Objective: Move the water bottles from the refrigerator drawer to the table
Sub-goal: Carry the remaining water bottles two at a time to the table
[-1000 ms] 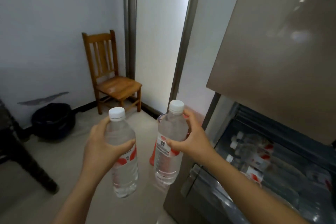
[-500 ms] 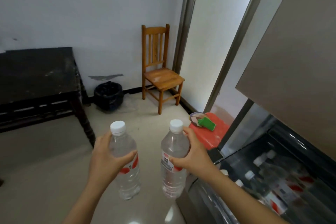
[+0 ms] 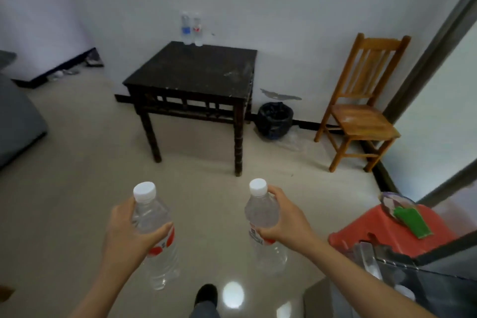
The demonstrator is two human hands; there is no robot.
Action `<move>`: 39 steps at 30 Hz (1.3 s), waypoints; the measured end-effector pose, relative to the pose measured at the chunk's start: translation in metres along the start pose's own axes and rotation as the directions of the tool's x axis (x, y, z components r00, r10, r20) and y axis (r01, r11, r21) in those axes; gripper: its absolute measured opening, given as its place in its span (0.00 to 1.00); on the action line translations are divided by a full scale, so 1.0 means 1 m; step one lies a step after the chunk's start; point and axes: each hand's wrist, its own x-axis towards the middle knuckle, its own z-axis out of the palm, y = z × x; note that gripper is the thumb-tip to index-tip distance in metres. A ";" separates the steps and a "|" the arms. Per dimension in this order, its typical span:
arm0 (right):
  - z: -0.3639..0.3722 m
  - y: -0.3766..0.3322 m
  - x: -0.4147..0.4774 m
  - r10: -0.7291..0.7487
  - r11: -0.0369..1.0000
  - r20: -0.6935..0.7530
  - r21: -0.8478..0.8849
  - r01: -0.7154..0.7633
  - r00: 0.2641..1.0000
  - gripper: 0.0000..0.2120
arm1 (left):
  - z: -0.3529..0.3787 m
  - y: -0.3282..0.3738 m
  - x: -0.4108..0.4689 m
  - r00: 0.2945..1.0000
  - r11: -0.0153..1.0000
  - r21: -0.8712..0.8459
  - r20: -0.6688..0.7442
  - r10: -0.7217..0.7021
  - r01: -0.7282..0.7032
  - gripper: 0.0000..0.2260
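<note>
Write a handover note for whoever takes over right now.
Left hand grips the left bottle; right hand grips the right bottle.
Both bottles are in the air, across the floor from the table.
Done: two bottles stand at the table's far edge by the wall.
Left: walk over and set both down on the table. The drawer shows at lower right, but its contents are unclear, so check it for more.
</note>
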 end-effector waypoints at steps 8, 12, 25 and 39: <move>0.046 -0.056 0.018 -0.162 0.982 0.156 0.119 0.144 0.974 0.35 | -0.094 -0.032 -0.033 0.970 0.994 -0.013 -0.215 -0.109 0.109 0.20; 0.065 -0.087 0.026 -0.219 0.973 0.183 0.119 0.200 0.958 0.35 | -0.130 -0.038 -0.033 0.942 0.986 -0.116 -0.300 -0.152 0.122 0.18; 0.180 -0.231 0.056 -0.343 0.934 0.179 0.164 0.316 0.922 0.33 | -0.266 -0.128 0.010 0.868 0.981 -0.134 -0.459 -0.188 0.142 0.25; 0.296 -0.340 0.094 -0.414 0.905 0.204 0.199 0.376 0.887 0.33 | -0.358 -0.214 0.066 0.839 0.986 -0.079 -0.517 -0.166 0.146 0.30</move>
